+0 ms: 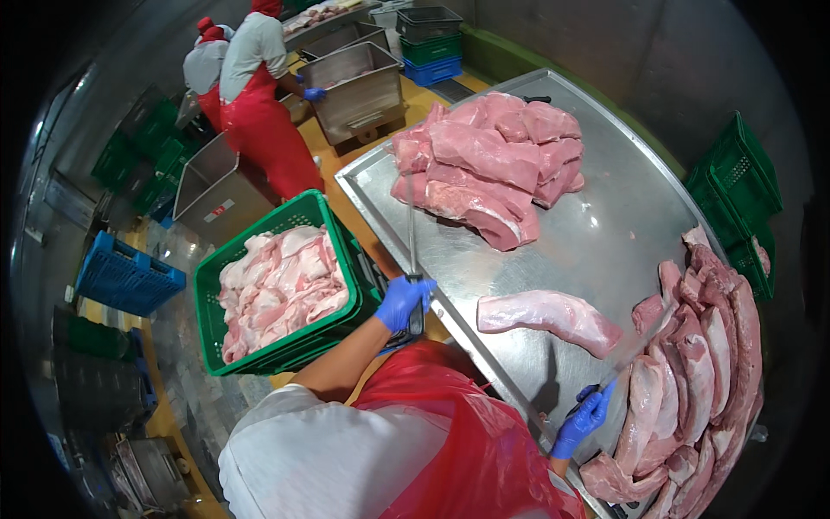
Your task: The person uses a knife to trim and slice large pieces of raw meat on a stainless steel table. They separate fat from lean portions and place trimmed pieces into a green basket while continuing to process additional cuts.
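Observation:
My left hand [403, 301], in a blue glove, is closed on the dark handle of a long steel rod [412, 242], held upright by the table's left edge. My right hand [584, 419], also gloved, grips a knife [636, 341], its blade raised over the steel table [553, 270]. Between my hands a long pale pink meat piece [545, 320] lies on the table. A pile of trimmed pink pieces [487, 156] sits toward the far end, and many longer strips [709, 363] are heaped along the right.
A green crate [209, 290] of pale trimmings stands left of me. Two co-workers [259, 112] in red aprons stand beyond it among steel carts [353, 93]. Blue crates [130, 275] are at the left, green crates [731, 173] beside the table's right, and more stacked crates [432, 48] at the back.

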